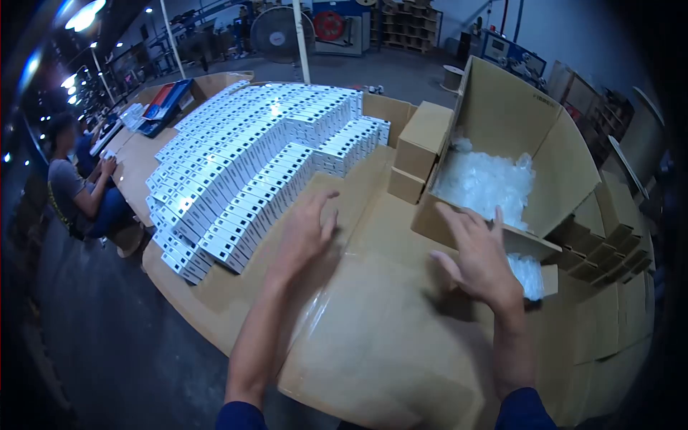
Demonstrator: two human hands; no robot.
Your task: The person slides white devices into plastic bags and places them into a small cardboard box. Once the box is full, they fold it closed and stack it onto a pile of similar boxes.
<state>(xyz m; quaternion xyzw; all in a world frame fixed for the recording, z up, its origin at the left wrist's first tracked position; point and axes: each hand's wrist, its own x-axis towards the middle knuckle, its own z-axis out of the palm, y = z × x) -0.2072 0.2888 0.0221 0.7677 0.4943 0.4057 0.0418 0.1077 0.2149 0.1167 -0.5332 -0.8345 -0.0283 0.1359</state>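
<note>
My left hand (307, 233) hovers over the cardboard-covered table (373, 315), its fingers apart and holding nothing. Just beyond it, stacked rows of small white boxes (244, 161) with dark square marks fill the left side. My right hand (476, 254) is spread and empty, in front of a large open carton (502, 107). Clear plastic bags (487, 183) lie inside that carton. Beside my right wrist, a smaller open box (549, 279) holds more clear plastic pieces (527, 276).
Closed brown boxes (421, 140) stand left of the large carton. Flattened or stacked cartons (609, 251) are at the right. A blue and red tray (166, 100) lies at the far left, near a seated person (79, 179). A large fan (282, 36) stands behind.
</note>
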